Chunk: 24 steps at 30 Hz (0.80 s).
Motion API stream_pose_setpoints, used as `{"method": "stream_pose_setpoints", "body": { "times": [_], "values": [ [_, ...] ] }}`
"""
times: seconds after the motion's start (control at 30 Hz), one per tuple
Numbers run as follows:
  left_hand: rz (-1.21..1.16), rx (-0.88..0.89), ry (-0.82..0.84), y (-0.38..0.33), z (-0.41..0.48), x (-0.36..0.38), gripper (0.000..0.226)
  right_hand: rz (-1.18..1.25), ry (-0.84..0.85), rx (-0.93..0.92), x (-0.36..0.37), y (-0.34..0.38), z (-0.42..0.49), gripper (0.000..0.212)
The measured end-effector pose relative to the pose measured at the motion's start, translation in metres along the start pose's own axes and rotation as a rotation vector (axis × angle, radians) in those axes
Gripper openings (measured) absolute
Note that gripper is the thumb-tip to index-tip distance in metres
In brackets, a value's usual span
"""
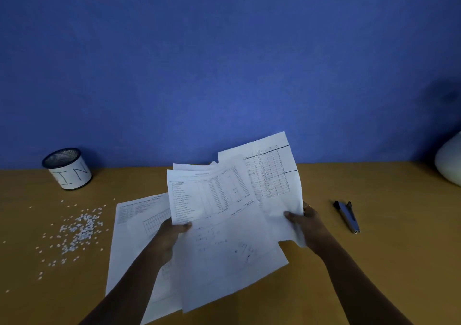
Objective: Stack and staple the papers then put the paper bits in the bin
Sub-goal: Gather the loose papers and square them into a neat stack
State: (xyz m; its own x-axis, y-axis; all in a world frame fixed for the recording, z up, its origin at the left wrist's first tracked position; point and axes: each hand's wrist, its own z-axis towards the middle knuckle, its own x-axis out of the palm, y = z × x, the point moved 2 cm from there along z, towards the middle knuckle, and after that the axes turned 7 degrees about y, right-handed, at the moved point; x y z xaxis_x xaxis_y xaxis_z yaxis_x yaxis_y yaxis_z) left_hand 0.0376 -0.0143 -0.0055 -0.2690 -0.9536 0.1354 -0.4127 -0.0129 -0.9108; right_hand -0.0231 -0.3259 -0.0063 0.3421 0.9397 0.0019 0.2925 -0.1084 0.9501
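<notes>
Papers (232, 212) held up, fanned out!
Left hand (169, 235) pinches their 9 o'clock edge, right hand (306, 222) grips 3 o'clock — bin (67, 169) at 10, stapler (348, 216) at 3.

Office desk, printed papers (224, 200), stapler (347, 215), mesh bin (67, 169), blue wall (224, 63)

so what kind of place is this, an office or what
Likely an office or study desk: printed papers carrying tables, a stapler lying on the wooden desktop, and a mesh pot with a paper label standing by the blue wall.
</notes>
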Motion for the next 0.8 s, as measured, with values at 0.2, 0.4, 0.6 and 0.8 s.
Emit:
{"method": "stream_pose_setpoints", "body": {
  "times": [0.2,0.4,0.6,0.8],
  "values": [
    [-0.068,0.013,0.076,-0.001,0.000,0.020,0.027,0.060,0.136,0.035,0.008,-0.009,-0.013,0.025],
    [-0.025,0.033,0.097,0.000,0.009,0.041,0.033,0.085,0.298,0.039,0.016,-0.005,-0.026,0.019],
    [0.148,0.023,0.071,0.008,0.018,0.058,0.039,-0.038,0.368,0.112,0.014,-0.006,-0.029,0.024],
    [0.246,-0.058,0.043,0.018,0.025,0.059,0.040,-0.007,0.261,0.224,0.007,-0.009,-0.026,0.046]
  ]
}}
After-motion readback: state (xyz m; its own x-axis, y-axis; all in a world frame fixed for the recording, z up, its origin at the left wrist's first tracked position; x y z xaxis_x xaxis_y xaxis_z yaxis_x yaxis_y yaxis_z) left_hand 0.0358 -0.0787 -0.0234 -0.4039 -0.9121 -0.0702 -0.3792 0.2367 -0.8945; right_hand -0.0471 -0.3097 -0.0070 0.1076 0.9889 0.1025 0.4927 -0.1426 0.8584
